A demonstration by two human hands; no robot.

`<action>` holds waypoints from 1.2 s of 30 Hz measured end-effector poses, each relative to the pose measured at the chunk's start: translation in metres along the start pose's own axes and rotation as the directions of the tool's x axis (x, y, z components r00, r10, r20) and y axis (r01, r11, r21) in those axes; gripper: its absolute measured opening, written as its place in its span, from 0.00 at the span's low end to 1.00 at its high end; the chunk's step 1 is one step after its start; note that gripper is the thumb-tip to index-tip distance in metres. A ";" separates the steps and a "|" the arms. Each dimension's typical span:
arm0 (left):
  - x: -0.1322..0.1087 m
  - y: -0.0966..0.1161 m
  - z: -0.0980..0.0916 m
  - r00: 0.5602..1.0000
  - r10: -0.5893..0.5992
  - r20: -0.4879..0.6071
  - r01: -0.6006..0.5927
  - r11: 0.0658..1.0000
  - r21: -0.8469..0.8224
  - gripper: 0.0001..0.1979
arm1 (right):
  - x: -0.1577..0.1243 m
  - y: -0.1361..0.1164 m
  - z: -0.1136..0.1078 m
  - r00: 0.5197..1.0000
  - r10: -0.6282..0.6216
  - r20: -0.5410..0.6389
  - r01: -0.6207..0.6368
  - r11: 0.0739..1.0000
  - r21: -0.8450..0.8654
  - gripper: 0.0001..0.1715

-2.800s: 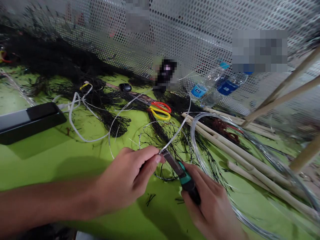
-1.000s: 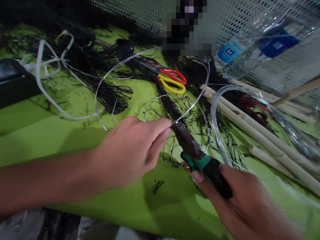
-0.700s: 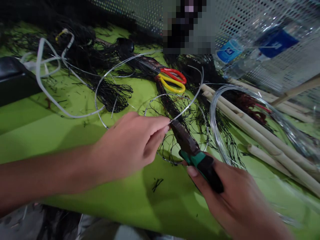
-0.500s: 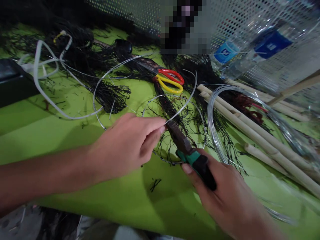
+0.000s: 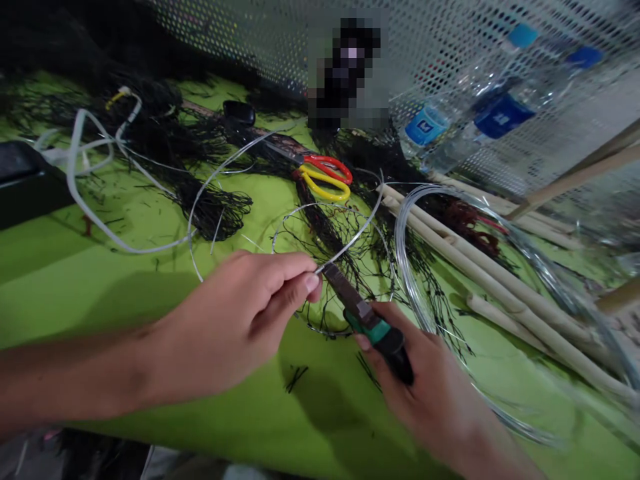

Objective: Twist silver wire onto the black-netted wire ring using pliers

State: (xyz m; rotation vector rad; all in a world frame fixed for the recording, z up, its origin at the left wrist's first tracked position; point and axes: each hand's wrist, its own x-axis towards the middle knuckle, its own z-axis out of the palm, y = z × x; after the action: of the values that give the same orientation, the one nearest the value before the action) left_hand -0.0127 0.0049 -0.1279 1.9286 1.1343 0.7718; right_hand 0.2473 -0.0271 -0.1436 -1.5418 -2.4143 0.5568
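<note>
Near the middle, my left hand [image 5: 250, 313] pinches a thin clear wire [image 5: 353, 241] between thumb and index finger. The wire curves up to the right from my fingertips and loops back on the left. My right hand [image 5: 425, 380] is wrapped round pliers [image 5: 373, 323] with green and black handles. Their dark jaws point up-left and meet the wire beside my left fingertips; whether they are closed on it I cannot tell. Behind the jaws a round wire hoop with black netting [image 5: 325, 230] lies on the green surface [image 5: 210, 433].
Red-and-yellow-handled scissors [image 5: 325, 180] lie beyond my hands. Right of them are coiled clear wire [image 5: 407, 257], pale sticks [image 5: 480, 280] and water bottles [image 5: 500, 117] by a perforated panel. A white cable [image 5: 105, 233] and black box [image 5: 30, 183] sit at the left.
The view has shifted, with the table items now slightly left and lower and more of the bottles showing. My hands keep hold of the wire and the pliers.
</note>
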 end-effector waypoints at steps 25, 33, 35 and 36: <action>-0.008 0.017 -0.016 0.995 -0.031 0.094 0.051 0.975 -0.217 0.17 | -0.007 -0.006 0.000 0.987 -0.059 -0.151 0.066 0.997 0.043 0.16; -0.014 0.023 -0.019 0.998 0.010 0.066 0.008 0.965 -0.264 0.18 | -0.003 -0.016 0.000 0.966 -0.095 -0.239 0.117 0.990 0.077 0.22; -0.017 0.026 -0.018 0.999 0.013 0.035 -0.004 0.970 -0.244 0.18 | -0.001 -0.017 0.003 0.959 -0.104 -0.264 0.124 0.991 0.060 0.22; -0.018 0.027 -0.017 1.000 0.021 0.024 -0.014 0.971 -0.240 0.19 | -0.001 -0.017 0.005 0.955 -0.108 -0.277 0.127 0.991 0.052 0.21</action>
State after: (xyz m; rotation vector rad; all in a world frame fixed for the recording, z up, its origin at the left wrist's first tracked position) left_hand -0.0219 -0.0149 -0.0986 1.7427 0.9616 0.8502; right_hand 0.2321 -0.0351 -0.1405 -1.3382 -2.2335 0.3711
